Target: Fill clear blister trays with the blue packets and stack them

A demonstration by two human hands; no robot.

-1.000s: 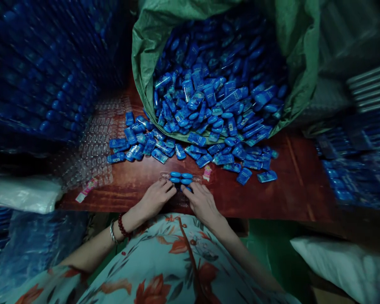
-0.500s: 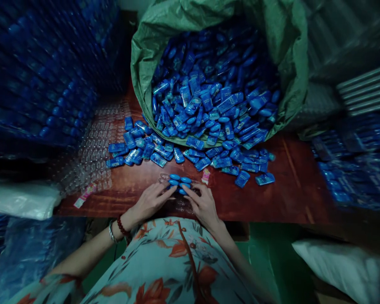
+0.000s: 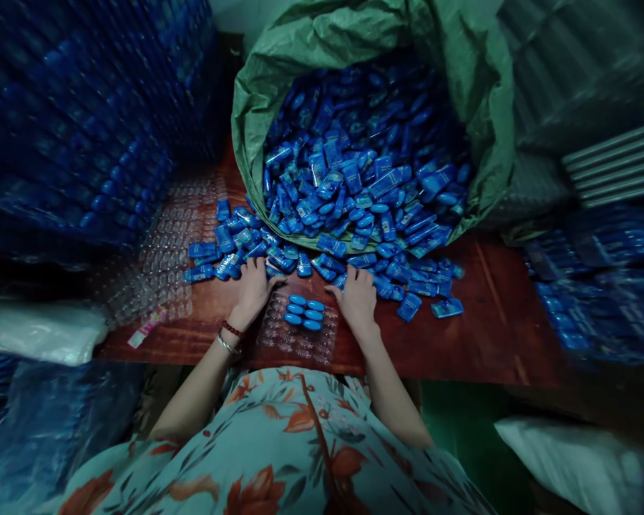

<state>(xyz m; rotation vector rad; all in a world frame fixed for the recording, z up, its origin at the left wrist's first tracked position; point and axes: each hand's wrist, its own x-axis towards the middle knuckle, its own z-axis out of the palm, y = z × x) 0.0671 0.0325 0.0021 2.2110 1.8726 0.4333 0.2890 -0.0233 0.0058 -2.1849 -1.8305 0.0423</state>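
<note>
In front of me a clear plastic blister tray (image 3: pixel 275 336) lies on the table. Several shiny blue oval packs (image 3: pixel 305 312) stand in its middle cavities in two short columns; the cavities round them are bare. Both hands are off the tray, at the near edge of a loose heap of blue packs (image 3: pixel 230 243). My left hand (image 3: pixel 252 292) reaches over packs left of the tray, thumb apart from the fingers. On the right, my right hand (image 3: pixel 358 299) touches the heap with fingers forward and thumb out beside a pack. Neither hand visibly lifts a pack.
A big green sack (image 3: pixel 252 93) full of blue packs gapes at the back. More clear trays (image 3: pixel 166 236) lie at left, beside a pink-and-white slip (image 3: pixel 144 327). Tall stacks of filled trays (image 3: pixel 75 129) rise at left; others (image 3: pixel 590 286) stand at right.
Both hands have left the blue packs in the tray and moved forward and apart to the loose heap. The tray and its packs now show uncovered.
</note>
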